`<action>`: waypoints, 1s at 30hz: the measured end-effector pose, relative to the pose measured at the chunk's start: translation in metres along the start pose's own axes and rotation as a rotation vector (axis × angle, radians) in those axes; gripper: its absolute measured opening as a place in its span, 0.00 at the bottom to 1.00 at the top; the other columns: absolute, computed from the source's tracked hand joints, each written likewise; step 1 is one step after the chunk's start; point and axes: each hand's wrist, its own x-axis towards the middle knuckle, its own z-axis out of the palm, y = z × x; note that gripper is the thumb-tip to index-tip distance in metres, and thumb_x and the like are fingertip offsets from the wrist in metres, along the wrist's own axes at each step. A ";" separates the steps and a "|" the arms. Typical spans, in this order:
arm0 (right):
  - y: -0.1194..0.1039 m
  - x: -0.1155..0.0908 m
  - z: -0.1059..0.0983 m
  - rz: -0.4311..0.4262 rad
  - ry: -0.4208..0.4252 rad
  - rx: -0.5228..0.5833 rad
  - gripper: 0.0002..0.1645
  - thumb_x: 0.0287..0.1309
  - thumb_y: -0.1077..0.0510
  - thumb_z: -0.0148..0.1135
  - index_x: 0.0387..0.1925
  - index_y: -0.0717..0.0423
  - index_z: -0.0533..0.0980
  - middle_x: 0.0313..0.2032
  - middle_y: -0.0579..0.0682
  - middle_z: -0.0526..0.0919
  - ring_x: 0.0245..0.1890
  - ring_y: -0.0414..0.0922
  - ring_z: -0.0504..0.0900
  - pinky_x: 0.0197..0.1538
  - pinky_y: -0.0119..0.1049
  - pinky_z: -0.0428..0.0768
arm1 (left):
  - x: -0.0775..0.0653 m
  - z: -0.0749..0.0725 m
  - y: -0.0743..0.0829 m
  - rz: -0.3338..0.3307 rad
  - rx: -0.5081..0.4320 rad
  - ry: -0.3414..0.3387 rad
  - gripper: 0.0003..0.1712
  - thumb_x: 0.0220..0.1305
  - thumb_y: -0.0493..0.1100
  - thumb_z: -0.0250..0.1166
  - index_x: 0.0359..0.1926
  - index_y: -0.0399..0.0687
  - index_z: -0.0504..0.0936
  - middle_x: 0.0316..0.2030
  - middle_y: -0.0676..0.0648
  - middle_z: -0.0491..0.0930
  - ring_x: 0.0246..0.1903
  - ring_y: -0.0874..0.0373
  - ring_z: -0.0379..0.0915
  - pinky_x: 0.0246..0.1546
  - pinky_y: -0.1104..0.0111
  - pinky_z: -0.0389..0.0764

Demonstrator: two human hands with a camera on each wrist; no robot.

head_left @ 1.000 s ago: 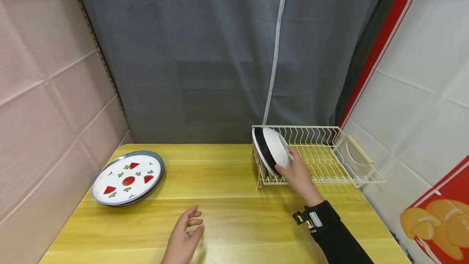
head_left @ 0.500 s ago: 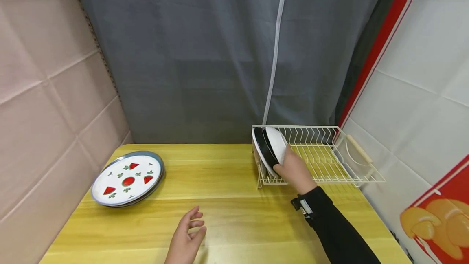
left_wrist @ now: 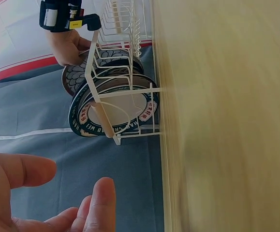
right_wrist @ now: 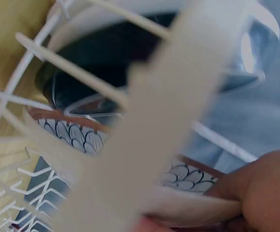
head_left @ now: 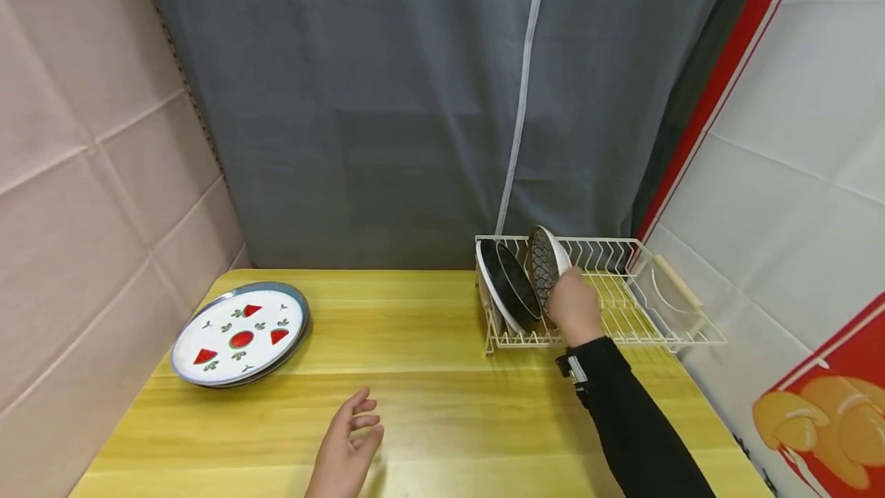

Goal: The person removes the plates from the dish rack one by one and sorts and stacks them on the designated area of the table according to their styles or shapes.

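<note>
My right hand [head_left: 576, 304] grips the rim of a patterned plate [head_left: 543, 267] in the dish rack [head_left: 664, 343]. The plate has a grey scale pattern inside, a brown rim and a white back, and it stands steeply tilted. Just left of it lean a dark dish [head_left: 517, 283] and a white-edged one. In the right wrist view the thumb and fingers [right_wrist: 270, 188] pinch the plate's edge, partly hidden behind a blurred rack bar. Over the front of the table my left hand [head_left: 347, 444] hovers with loosely bent fingers, holding nothing.
A stack of plates, topped by a watermelon-print plate [head_left: 240, 338], lies at the table's left. The wire rack has a wooden handle [head_left: 679, 281] at its right end. A grey curtain [head_left: 373, 114] hangs behind the wooden table [head_left: 415, 375].
My right hand has moved the patterned plate right, away from the dark dish, and tipped it more upright so its patterned inside shows. The left hand has barely moved.
</note>
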 end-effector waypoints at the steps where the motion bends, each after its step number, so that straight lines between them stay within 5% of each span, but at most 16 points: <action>1: 0.002 0.001 -0.003 0.011 0.000 0.000 0.18 0.62 0.70 0.50 0.48 0.83 0.64 0.28 0.74 0.79 0.27 0.70 0.82 0.28 0.63 0.82 | 0.000 0.000 0.000 0.000 0.004 -0.003 0.35 0.69 0.31 0.65 0.73 0.31 0.62 0.62 0.34 0.71 0.55 0.44 0.75 0.47 0.67 0.84; 7: 0.017 -0.002 -0.026 0.023 0.090 0.059 0.18 0.62 0.70 0.49 0.48 0.85 0.66 0.34 0.80 0.79 0.32 0.73 0.82 0.33 0.66 0.81 | 0.000 -0.001 0.001 0.001 0.020 0.013 0.34 0.69 0.31 0.64 0.72 0.29 0.62 0.61 0.34 0.72 0.55 0.43 0.75 0.47 0.66 0.84; 16: 0.020 -0.013 -0.054 -0.030 0.338 0.219 0.18 0.65 0.70 0.46 0.50 0.84 0.68 0.32 0.80 0.78 0.28 0.74 0.79 0.23 0.65 0.73 | 0.002 0.000 0.004 0.005 0.006 0.006 0.35 0.70 0.31 0.64 0.73 0.30 0.61 0.61 0.33 0.71 0.55 0.43 0.74 0.48 0.66 0.83; 20: 0.018 -0.019 -0.061 -0.017 0.352 0.293 0.22 0.67 0.70 0.46 0.57 0.84 0.67 0.35 0.79 0.78 0.28 0.71 0.78 0.25 0.62 0.71 | 0.002 0.000 0.004 0.000 0.002 0.010 0.34 0.70 0.31 0.63 0.73 0.30 0.61 0.61 0.33 0.71 0.55 0.43 0.74 0.48 0.66 0.83; 30: 0.005 -0.039 -0.077 -0.008 0.351 0.466 0.28 0.70 0.68 0.43 0.68 0.75 0.66 0.57 0.77 0.76 0.53 0.73 0.76 0.49 0.70 0.73 | 0.003 0.000 0.005 0.004 0.015 0.018 0.34 0.71 0.33 0.63 0.73 0.32 0.62 0.62 0.34 0.72 0.55 0.45 0.74 0.48 0.68 0.82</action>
